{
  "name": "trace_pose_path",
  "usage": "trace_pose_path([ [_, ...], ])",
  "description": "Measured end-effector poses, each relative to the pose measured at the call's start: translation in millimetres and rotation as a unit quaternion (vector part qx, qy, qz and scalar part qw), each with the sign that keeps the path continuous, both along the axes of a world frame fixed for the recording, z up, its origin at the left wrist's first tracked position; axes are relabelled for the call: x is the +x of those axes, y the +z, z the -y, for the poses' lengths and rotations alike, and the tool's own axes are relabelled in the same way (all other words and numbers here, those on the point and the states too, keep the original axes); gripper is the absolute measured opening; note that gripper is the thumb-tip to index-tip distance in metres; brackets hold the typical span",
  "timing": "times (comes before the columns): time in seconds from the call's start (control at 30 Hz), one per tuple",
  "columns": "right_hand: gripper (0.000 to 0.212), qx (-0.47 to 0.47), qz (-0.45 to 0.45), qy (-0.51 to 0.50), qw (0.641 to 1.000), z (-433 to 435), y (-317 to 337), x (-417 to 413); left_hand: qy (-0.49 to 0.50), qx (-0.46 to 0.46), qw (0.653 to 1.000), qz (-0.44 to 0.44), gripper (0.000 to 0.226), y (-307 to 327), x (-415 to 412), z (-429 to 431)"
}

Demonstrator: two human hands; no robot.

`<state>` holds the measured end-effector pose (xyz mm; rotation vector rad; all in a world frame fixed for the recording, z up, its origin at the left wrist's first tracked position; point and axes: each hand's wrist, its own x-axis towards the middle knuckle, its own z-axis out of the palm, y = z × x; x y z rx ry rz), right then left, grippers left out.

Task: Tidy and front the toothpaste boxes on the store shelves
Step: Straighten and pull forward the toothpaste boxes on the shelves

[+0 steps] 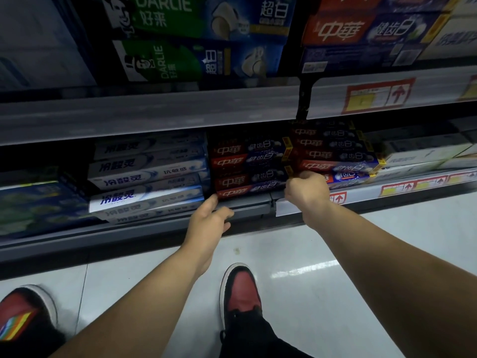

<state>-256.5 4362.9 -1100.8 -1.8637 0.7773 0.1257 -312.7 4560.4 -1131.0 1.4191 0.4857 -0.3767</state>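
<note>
Shelving, two tiers in view: upper shelf (154,109) with a grey front rail, lower shelf (247,208) just above a glossy white tiled floor (296,254).

Upper tier: green-and-blue Darlie boxes (196,60) stacked flat; red-and-blue boxes (361,29) to their right.

Lower tier, left to right: white-and-blue toothpaste stack (147,179), its boxes fanned unevenly and the lowest ones jutting over the rail; left red-and-blue stack (247,171), four boxes showing, faces forward; right red-and-blue stack (333,153), touching the first and set further forward; white boxes (418,156) at far right.

Shoes, red and black: one (242,293) between the forearms, one (23,311) at the lower left corner.

Right hand (305,189): fingers curled round the left end of the bottom box (346,177) of the right stack, gripping it.

Left hand (209,220): fingertips touching the left end of the lowest box (247,191) of the left stack, thumb near the rail; whether it grips cannot be told.

Price labels (376,95), red and yellow with up-arrows, on both rails; print blurred.
</note>
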Motion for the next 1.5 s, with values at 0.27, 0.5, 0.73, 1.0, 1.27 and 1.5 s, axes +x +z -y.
trace_pose_path([
  [0.27, 0.027, 0.016, -0.002, 0.051, 0.999, -3.5, -4.3, -3.1, 0.050, -0.087, 0.994, -0.042, 0.061, 8.0, 16.9, 8.4],
  [0.5, 0.039, -0.044, -0.009, 0.132, 0.990, 3.6, -9.8, -3.4, 0.058, -0.091, 0.993, -0.039, 0.070, 7.9, 15.6, 11.1],
  [0.73, 0.059, -0.176, -0.029, 0.254, 0.951, 7.1, -6.5, -11.4, 0.053, -0.076, 0.995, -0.033, 0.075, 11.1, 15.8, 12.1],
  [1.0, 0.051, -0.310, 0.030, 0.330, 0.891, 13.4, 19.8, -22.2, -0.133, 0.215, 0.961, 0.117, 0.063, 43.9, 6.8, 8.1],
  [1.27, 0.064, -0.420, 0.054, 0.382, 0.822, 28.6, 90.2, -33.8, -0.276, 0.431, 0.810, 0.287, 0.068, 115.6, 15.8, 12.3],
  [1.5, 0.052, -0.419, 0.013, 0.300, 0.857, 58.5, 168.2, -33.1, -0.248, 0.412, 0.795, 0.370, 0.042, 197.4, 21.2, 20.9],
])
